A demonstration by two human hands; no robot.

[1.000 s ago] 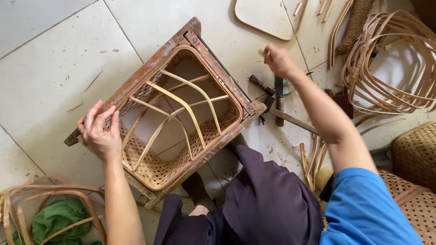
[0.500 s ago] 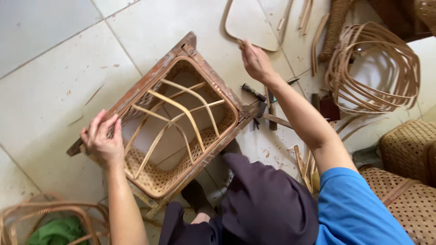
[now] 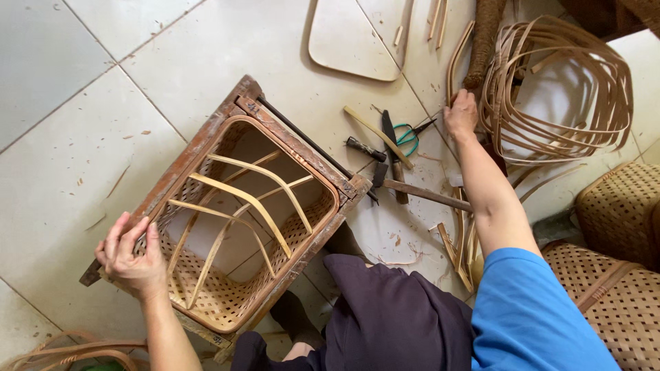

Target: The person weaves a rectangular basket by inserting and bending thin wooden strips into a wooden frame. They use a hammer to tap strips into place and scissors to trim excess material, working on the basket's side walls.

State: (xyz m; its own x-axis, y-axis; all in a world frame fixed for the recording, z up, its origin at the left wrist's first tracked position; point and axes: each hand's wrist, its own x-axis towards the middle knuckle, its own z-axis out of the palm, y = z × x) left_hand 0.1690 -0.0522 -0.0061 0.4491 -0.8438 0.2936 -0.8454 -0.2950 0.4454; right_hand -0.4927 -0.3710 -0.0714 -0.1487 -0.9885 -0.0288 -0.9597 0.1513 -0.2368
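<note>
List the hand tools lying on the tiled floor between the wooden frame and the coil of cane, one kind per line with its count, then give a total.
Hammer: 1
Green-handled scissors: 1
Dark-handled blade tools: 2, the second partly hidden
Long thin metal rod: 1
Total: 5
The right hand reaches the cane coil; the left hand holds the frame.

No packages, labels, signs or screens show anywhere in view.

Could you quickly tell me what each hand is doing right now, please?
Left hand: closed on the chair frame.
Right hand: at the cane coil; grip unclear.
</note>
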